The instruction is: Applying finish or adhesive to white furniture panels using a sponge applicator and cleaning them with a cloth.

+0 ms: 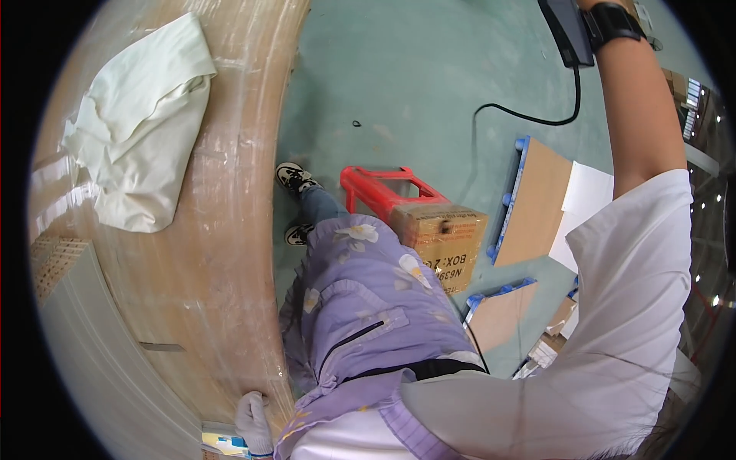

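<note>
The right hand (594,6) is reaching far up, seemingly gripping a dark corded device (566,31) lying lengthwise near-to-far; the gloved left hand (253,420) is resting on the table edge (230,253), fingers loosely curled.

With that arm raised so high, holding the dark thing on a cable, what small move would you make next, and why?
Probably lower the right hand with the dark corded device toward the table. The arm is stretched up near the picture's edge, the black cable trails over the floor, and the pale cloth lies untouched on the table, while the gloved left hand rests at the table's near edge.
</note>
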Demonstrator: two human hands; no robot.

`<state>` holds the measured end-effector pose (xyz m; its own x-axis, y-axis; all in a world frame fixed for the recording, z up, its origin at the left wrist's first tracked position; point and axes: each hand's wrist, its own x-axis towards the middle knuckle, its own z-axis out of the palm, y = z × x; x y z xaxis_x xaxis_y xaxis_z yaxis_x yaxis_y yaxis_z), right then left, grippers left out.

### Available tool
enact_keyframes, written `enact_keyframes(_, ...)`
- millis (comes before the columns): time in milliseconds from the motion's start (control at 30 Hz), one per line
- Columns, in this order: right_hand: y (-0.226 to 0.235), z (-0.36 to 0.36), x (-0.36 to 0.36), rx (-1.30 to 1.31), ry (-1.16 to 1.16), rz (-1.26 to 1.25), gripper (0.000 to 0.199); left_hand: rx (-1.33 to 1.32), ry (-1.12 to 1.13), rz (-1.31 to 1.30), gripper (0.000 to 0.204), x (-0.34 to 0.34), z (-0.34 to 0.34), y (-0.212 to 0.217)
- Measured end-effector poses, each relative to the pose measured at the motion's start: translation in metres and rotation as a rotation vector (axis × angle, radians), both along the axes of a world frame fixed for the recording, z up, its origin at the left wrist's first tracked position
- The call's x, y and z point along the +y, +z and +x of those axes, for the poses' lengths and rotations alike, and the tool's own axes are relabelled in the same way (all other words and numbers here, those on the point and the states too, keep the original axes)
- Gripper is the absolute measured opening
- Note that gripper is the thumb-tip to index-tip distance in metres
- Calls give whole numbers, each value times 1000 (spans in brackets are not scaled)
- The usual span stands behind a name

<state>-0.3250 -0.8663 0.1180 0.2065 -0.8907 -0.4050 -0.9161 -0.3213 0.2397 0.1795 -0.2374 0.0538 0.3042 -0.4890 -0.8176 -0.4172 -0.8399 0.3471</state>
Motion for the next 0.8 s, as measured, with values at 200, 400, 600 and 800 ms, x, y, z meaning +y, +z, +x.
enact_keyframes(200, -114, -1, 42, -356, 163, 255, 50, -36, 92, -50, 35, 7, 11, -24)
enact_keyframes(400, -290, -20, 223, -290, -40, 631, 51, -33, 106, 98, 35, -34, -9, -9)
enact_keyframes(600, -360, -12, 394, -333, -450, 851, 43, -72, 280, 89, 39, -32, -10, -4)
enact_keyframes(800, -381, 6, 421, 70, -223, 929, 40, -65, 281, 94, 38, -35, -7, -5)
